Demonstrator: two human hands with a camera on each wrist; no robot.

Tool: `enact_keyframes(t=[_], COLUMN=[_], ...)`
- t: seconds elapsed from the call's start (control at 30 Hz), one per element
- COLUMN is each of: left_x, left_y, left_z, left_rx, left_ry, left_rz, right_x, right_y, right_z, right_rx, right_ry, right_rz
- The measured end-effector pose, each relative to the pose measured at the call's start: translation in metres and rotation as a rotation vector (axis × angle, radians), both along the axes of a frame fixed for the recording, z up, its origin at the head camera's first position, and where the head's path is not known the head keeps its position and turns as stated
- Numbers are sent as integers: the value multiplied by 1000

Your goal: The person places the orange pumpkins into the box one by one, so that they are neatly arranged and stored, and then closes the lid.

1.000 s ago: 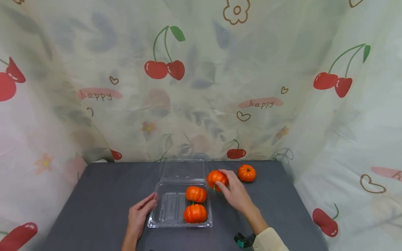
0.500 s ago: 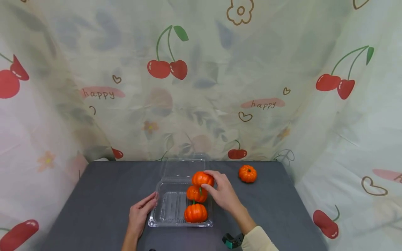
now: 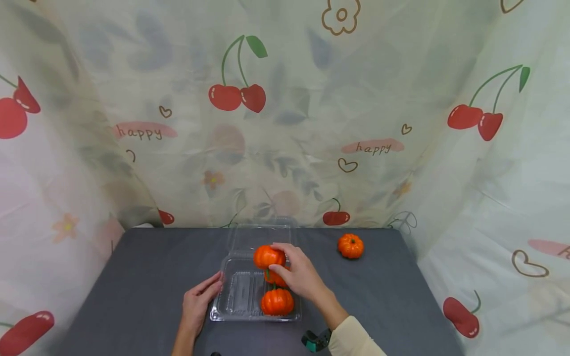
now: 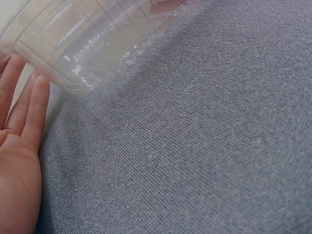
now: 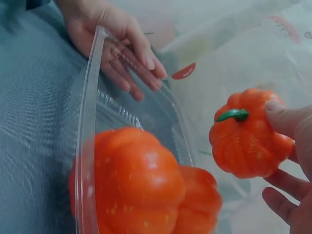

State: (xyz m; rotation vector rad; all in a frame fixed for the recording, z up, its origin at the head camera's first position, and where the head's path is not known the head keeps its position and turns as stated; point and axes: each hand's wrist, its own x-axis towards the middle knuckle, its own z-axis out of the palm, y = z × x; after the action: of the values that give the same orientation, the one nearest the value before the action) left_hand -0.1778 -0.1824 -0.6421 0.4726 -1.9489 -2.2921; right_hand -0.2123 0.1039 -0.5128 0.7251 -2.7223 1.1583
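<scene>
My right hand pinches a small orange toy pumpkin with a green stem, thumb on one side and fingers on the other. In the right wrist view this held pumpkin hangs above the clear plastic box. Two more pumpkins sit in the box's right side: the near one shows whole, the far one is partly covered by my right hand. My left hand touches the box's left wall with fairly straight fingers.
The box's clear lid stands raised behind it. Another orange pumpkin lies at the table's back right. A patterned curtain encloses the dark grey table. A black and teal wrist strap shows by my right sleeve.
My right hand has carried its pumpkin leftward, from right of the box to above its back part. My left hand has stayed at the box's left side.
</scene>
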Motion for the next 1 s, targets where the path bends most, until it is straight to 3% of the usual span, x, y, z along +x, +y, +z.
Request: enact_keyframes(t=[0.37, 0.73, 1.0], left_x=[0, -1, -1], left_y=[-2, -2, -1], left_z=[1, -1, -1], left_rx=[9, 24, 28], left_ry=[-17, 12, 2], left_rz=[-3, -11, -10], right_x=[-9, -20, -22], right_y=[-22, -42, -58], right_z=[-7, -13, -21], right_rx=[41, 81, 194], right_ry=[-80, -152, -149], right_rz=[42, 75, 101])
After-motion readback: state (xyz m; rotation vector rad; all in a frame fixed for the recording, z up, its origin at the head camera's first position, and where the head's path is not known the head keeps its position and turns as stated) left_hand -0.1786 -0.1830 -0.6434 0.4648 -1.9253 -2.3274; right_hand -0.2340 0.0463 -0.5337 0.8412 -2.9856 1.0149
